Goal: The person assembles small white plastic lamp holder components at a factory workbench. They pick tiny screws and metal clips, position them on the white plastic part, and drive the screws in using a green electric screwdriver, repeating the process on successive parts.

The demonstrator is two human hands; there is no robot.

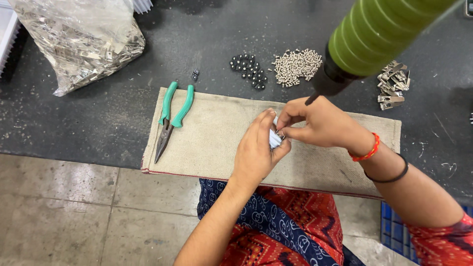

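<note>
My left hand (255, 150) grips a small pale plastic part (274, 139) above the beige cloth mat (207, 133). My right hand (315, 120) pinches a tiny metal piece (281, 134) against that part; the two hands touch. A green-handled hanging screwdriver (364, 39) dangles just above my right hand, its dark tip (311, 98) close to my knuckles. Neither hand holds it.
Green-handled long-nose pliers (170, 118) lie on the mat's left end. On the dark bench sit a pile of small screws (296, 66), several black pieces (249, 71), metal clips (392, 86) at right, and a plastic bag of metal parts (79, 42) far left.
</note>
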